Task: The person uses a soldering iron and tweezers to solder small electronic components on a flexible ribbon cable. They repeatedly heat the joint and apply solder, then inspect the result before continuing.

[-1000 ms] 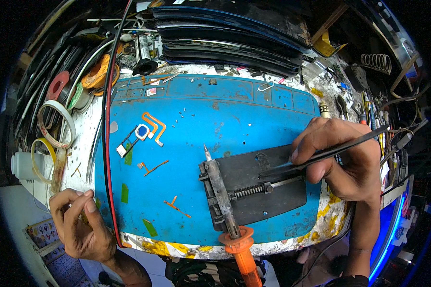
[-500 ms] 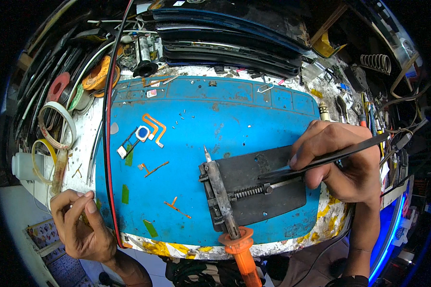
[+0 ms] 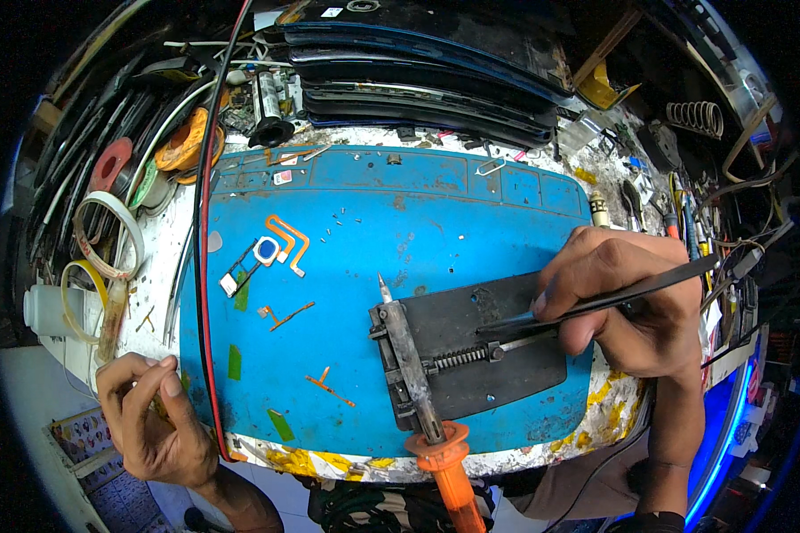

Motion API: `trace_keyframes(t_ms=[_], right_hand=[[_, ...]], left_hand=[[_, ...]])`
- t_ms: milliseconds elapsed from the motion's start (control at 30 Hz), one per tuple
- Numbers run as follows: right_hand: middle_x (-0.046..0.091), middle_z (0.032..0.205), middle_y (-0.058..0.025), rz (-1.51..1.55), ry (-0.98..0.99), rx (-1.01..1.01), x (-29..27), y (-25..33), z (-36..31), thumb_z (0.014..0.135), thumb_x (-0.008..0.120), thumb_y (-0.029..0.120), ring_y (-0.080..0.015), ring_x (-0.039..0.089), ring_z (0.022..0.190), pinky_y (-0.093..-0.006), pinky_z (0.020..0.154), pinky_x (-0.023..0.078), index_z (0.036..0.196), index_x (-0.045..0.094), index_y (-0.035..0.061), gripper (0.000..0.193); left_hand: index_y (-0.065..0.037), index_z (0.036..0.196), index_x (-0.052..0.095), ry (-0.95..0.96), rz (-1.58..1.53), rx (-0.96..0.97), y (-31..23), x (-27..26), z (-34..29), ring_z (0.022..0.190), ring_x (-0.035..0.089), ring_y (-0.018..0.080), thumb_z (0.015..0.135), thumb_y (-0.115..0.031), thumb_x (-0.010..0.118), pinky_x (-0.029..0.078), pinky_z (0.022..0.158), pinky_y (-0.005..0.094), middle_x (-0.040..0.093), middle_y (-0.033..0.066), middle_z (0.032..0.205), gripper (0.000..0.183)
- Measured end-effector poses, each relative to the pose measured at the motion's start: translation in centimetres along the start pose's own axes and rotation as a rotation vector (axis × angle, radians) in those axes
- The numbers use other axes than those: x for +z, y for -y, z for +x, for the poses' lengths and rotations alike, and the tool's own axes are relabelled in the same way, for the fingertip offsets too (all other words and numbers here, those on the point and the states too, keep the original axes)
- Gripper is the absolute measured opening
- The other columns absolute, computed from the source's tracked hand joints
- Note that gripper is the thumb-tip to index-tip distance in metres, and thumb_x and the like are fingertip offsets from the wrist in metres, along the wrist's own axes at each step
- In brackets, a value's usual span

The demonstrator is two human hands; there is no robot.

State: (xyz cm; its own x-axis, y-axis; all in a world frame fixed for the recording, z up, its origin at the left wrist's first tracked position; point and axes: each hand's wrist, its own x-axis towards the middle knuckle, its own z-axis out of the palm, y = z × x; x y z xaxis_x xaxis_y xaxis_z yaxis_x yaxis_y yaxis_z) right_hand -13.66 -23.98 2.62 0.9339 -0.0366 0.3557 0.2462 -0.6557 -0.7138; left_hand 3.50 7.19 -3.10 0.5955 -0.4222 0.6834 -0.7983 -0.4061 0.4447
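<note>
My right hand (image 3: 636,298) is closed round black tweezers (image 3: 658,282), held slantwise with their tips over a black plate-like holder (image 3: 533,382). Across the holder's left end lies a soldering iron (image 3: 443,449) with an orange handle, its pointed metal tip facing away from me. A spring rod runs along the holder below the tweezers. At the mat's lower left, my left hand (image 3: 156,422) is loosely curled, thumb apart from the fingers, with nothing visible in it. Orange flex cables (image 3: 336,391) and a small part with a round blue face (image 3: 266,250) lie on the blue mat (image 3: 329,311).
Red and black wires (image 3: 206,266) cross the mat's left side. Tape rolls (image 3: 107,233) and a whitish bottle (image 3: 53,309) stand at the left. Stacked dark panels (image 3: 427,71) fill the back; tools and cables crowd the right edge. Tiny screws and green tape pieces dot the mat.
Very little differs: my right hand and the tweezers have shifted slightly to the left. My left hand and the soldering iron stay in place.
</note>
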Motion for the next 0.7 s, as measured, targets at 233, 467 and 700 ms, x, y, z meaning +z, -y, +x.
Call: trace_keyframes(t_ms=[233,467,700], right_hand=[[0.067,0.073,-0.0116,0.005,0.000,-0.001,0.09,0.05,0.00,0.077,0.074,0.008,-0.0192,0.064,0.066,-0.0283,0.059,0.048,0.079,0.065,-0.0011,0.013],[0.066,0.072,-0.0109,0.028,-0.029,0.019,0.32,-0.02,-0.07,0.076,0.073,0.006,-0.0196,0.064,0.066,-0.0288,0.060,0.049,0.078,0.064,-0.0006,0.011],[0.066,0.072,-0.0100,0.015,-0.046,0.073,0.35,0.03,-0.14,0.077,0.074,0.008,-0.0198,0.065,0.068,-0.0295,0.061,0.050,0.078,0.063,-0.0007,0.014]], left_hand=[[0.006,0.093,0.065,0.044,0.012,0.011,0.03,-0.35,-0.01,0.086,0.053,0.0203,0.085,0.007,0.061,0.044,0.077,0.0295,0.056,0.0133,0.092,0.009],[0.006,0.093,0.065,0.039,0.001,-0.008,-0.01,-0.22,-0.07,0.086,0.052,0.0198,0.085,0.007,0.060,0.043,0.077,0.0291,0.055,0.0129,0.092,0.009],[0.005,0.093,0.066,0.042,-0.004,0.002,0.03,-0.25,-0.01,0.086,0.053,0.0195,0.085,0.007,0.060,0.043,0.078,0.0291,0.055,0.0128,0.092,0.010]])
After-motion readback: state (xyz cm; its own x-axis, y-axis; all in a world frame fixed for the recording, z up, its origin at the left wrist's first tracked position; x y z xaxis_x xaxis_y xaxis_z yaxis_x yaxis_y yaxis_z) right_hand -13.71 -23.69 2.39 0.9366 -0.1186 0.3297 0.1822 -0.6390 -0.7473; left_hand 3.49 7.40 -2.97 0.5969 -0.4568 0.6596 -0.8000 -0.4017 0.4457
